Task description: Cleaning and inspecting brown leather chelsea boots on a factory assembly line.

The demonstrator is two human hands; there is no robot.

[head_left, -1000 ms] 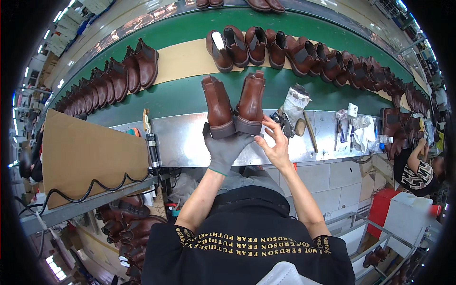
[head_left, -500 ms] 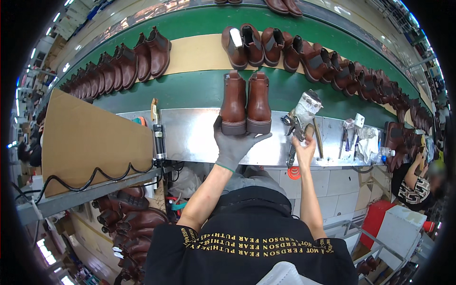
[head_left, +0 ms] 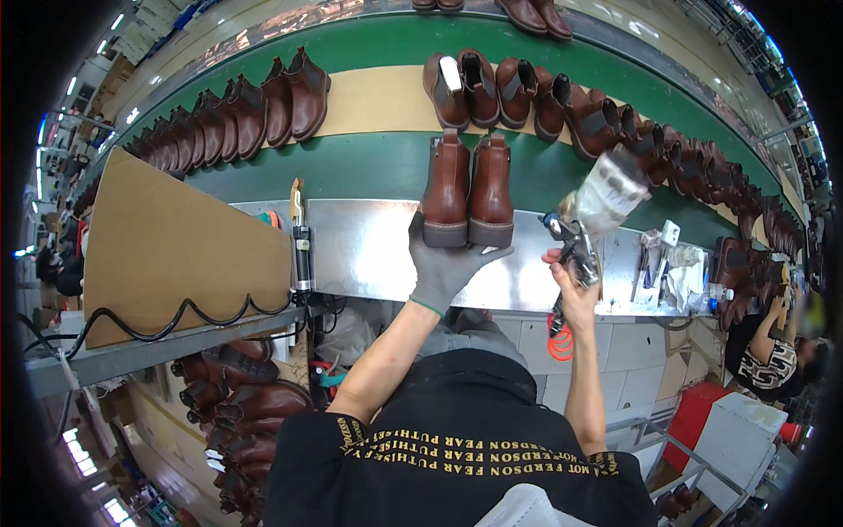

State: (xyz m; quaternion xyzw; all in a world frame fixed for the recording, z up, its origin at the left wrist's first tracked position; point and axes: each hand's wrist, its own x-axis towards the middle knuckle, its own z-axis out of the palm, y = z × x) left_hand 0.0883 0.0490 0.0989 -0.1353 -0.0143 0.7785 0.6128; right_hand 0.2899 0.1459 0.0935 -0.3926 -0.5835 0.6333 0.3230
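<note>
A pair of brown leather ankle boots [head_left: 446, 189] stands side by side in front of me, heels toward me. My left hand [head_left: 442, 272], in a grey glove, grips them from below at the heels, with the thumb stretched under the right boot. Bare, my right hand [head_left: 577, 294] is wrapped round the handle of a spray gun [head_left: 577, 250]. The gun has a whitish cup [head_left: 610, 191] on it, and a red coiled hose [head_left: 559, 342] hangs below. It is held above the metal worktop [head_left: 360, 255], to the right of the boots.
Rows of brown boots [head_left: 237, 114] line the green conveyor [head_left: 369, 167] on cardboard. At left stand a cardboard panel [head_left: 180, 250], a black coiled hose [head_left: 184, 316] and an upright tool [head_left: 301, 246]. Brushes [head_left: 645, 263] and a white rag [head_left: 683, 281] lie at right. A co-worker [head_left: 768, 351] is far right.
My right hand has closed round the spray gun and lifted it off the worktop, tilting its cup to the right. My left hand still holds the boots; the whole view has shifted slightly.
</note>
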